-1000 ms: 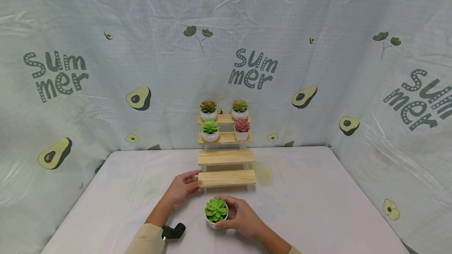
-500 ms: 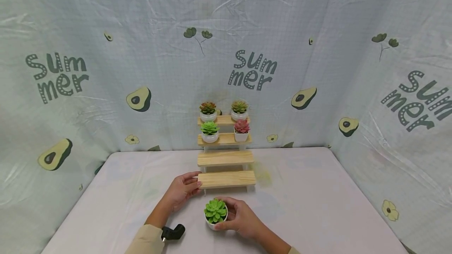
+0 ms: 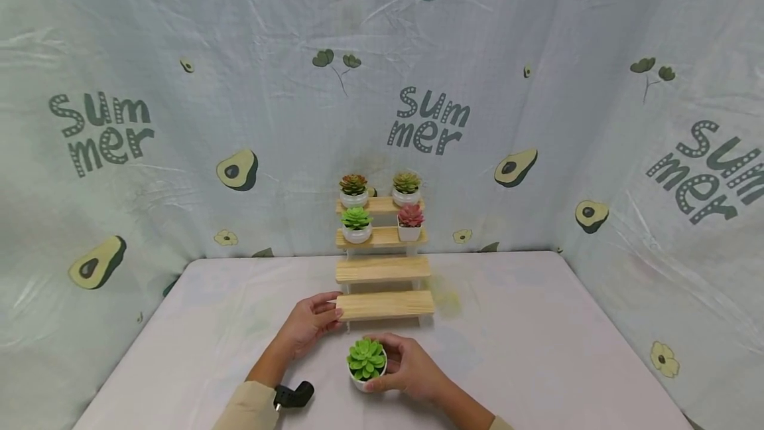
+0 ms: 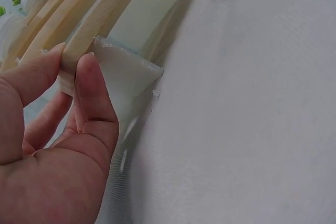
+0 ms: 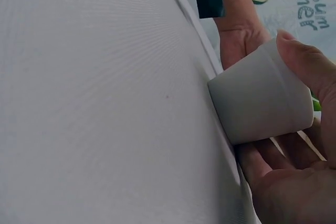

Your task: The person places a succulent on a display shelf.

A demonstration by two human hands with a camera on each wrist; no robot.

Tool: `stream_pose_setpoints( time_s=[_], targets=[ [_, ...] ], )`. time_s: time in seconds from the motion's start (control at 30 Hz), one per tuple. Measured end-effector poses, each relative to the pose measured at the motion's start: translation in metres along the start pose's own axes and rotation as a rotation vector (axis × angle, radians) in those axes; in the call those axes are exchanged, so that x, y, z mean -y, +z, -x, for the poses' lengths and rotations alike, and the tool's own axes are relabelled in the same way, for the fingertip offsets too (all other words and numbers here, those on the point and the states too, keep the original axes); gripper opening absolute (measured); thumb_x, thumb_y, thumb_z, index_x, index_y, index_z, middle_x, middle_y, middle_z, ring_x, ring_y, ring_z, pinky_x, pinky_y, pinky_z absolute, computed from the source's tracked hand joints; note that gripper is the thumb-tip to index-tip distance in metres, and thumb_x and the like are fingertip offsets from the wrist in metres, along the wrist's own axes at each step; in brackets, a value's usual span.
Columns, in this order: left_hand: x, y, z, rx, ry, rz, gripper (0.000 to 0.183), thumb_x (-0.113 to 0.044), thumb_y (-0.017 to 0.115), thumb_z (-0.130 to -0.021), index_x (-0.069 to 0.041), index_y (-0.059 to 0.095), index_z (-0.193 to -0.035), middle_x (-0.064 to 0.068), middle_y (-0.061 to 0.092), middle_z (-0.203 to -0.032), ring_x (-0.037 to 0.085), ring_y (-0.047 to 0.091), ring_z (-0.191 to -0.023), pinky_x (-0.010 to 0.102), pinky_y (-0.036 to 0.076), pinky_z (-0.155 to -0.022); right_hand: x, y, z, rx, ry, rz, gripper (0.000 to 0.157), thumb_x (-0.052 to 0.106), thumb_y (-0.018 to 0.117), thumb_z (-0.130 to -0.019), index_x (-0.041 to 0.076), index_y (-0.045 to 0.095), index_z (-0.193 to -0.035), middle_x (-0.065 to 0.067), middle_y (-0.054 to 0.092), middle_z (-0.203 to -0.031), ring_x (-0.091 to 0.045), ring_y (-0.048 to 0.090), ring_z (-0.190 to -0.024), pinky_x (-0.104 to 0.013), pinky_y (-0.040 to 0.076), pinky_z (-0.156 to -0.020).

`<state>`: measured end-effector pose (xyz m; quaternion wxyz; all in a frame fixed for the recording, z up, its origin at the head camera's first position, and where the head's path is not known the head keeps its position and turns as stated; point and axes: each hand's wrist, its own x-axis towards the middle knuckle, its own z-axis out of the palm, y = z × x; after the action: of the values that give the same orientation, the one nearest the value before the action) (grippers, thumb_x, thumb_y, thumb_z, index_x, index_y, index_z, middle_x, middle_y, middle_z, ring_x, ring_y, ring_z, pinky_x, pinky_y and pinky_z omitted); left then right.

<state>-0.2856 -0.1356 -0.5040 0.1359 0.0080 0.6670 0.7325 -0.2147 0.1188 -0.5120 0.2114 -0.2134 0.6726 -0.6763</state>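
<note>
A tiered wooden plant stand [image 3: 383, 306] with pale plank steps stands in the middle of the table. My left hand [image 3: 310, 325] pinches the left end of its lowest plank; in the left wrist view the thumb and a finger [image 4: 92, 82] lie on either side of the plank end [image 4: 79, 51]. In front of the stand, my right hand [image 3: 408, 370] grips a green potted succulent [image 3: 367, 359] by its white pot. The right wrist view shows the round white pot [image 5: 262, 98] upright on the tabletop, thumb on one side and fingers on the other.
On the upper two steps stand several potted succulents: a reddish-brown one [image 3: 353, 190], an olive one [image 3: 406, 188], a bright green one [image 3: 357, 224] and a red one [image 3: 410, 222]. A printed cloth [image 3: 286, 118] hangs behind the table [image 3: 513, 337].
Both hands keep their places, the left on the plank and the right around the pot. Only the head view shifts very slightly.
</note>
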Motion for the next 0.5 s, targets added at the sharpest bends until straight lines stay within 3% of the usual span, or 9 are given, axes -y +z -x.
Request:
stream_pose_setpoints(
  time_s=[0.5],
  targets=[
    [0.0007,-0.0002,0.0002,0.012,0.016,-0.001,0.058,0.000,0.067,-0.097,0.011,0.042,-0.149,0.005,0.068,-0.105,0.010,0.068,-0.087,0.023,0.061,-0.076,-0.0031,-0.0075,-0.0056,-0.031,-0.023,0.066,0.071,0.018,0.094,-0.074,0.000,0.060,-0.134,-0.014,0.069,-0.129,-0.018,0.068,-0.115,-0.023,0.058,-0.094]
  ],
)
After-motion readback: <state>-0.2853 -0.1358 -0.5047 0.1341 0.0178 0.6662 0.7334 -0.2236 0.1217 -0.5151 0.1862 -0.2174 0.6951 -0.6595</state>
